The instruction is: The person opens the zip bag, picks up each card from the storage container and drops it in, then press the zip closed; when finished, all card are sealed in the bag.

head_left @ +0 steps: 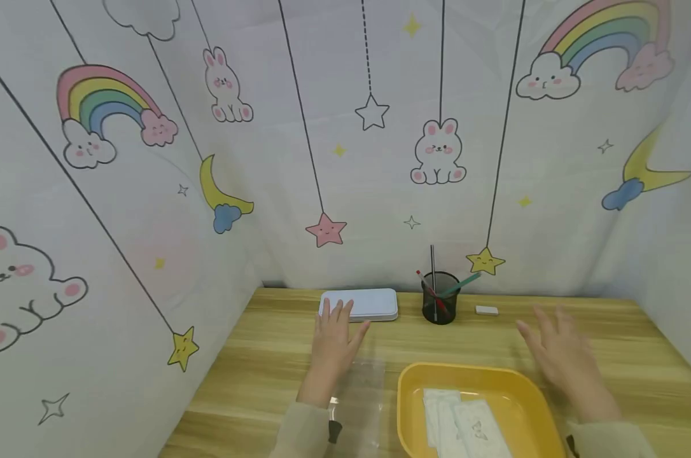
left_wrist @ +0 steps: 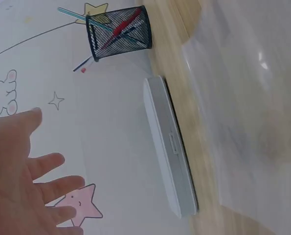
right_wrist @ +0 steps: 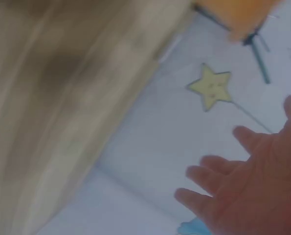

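Note:
My left hand (head_left: pixel 333 340), fingers spread and holding nothing, is raised over the table in front of a white case (head_left: pixel 374 304). Beneath that forearm lies a clear plastic bag (head_left: pixel 365 401), also seen in the left wrist view. My right hand (head_left: pixel 563 356) hovers beyond the right rim of a yellow tray (head_left: pixel 405 397), its fingers apart and nothing in them. Several white packets (head_left: pixel 477 426) with small printing overlap inside the tray. In the right wrist view the picture is blurred, and the right fingers (right_wrist: pixel 204 178) stretch out in the air.
A black mesh pen cup (head_left: pixel 439 312) with pencils or pens stands at the back of the table (head_left: pixel 254 362). Right of it lies a small white eraser-like block (head_left: pixel 486 310). A printed white curtain (head_left: pixel 368 178) hangs behind and along both sides.

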`<state>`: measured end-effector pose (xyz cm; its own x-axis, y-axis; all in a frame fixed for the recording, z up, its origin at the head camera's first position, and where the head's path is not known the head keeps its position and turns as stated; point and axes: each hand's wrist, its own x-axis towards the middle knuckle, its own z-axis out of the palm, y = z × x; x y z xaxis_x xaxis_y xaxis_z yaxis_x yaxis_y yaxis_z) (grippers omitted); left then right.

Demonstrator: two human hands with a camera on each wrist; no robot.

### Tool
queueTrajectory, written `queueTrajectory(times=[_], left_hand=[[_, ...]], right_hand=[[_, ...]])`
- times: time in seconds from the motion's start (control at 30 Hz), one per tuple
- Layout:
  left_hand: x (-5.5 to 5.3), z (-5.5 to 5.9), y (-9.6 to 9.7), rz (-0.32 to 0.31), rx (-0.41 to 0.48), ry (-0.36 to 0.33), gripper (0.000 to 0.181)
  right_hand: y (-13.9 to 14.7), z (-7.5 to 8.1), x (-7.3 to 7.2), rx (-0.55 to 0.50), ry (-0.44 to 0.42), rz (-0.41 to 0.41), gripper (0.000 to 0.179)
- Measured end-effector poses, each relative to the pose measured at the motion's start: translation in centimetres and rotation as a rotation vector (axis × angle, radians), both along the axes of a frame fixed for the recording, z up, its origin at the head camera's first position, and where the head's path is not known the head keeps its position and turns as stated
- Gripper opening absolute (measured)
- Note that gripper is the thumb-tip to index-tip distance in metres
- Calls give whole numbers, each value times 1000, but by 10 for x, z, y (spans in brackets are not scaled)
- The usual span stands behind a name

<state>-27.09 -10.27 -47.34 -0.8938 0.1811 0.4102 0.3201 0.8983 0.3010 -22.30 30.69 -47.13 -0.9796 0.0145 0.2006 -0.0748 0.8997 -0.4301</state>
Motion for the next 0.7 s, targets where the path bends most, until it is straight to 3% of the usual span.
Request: queueTrajectory(times=[0.1, 0.17, 0.33, 0.53, 0.7], left_hand=[[8, 6, -2, -12, 86, 57, 53], [14, 10, -4, -13, 154, 57, 45], [29, 15, -12, 83, 254, -92, 40], [32, -1, -23, 174, 209, -230, 39], [26, -19, -32, 236, 211, -301, 43]], right_hand=[[-15, 17, 5, -17, -21, 61, 72], [-29, 30, 9, -22, -27, 106, 71], [-78, 55, 18, -89, -61, 204, 62], [-139, 57, 26, -244, -176, 272, 45], [-183, 50, 20, -294, -216, 340, 35]])
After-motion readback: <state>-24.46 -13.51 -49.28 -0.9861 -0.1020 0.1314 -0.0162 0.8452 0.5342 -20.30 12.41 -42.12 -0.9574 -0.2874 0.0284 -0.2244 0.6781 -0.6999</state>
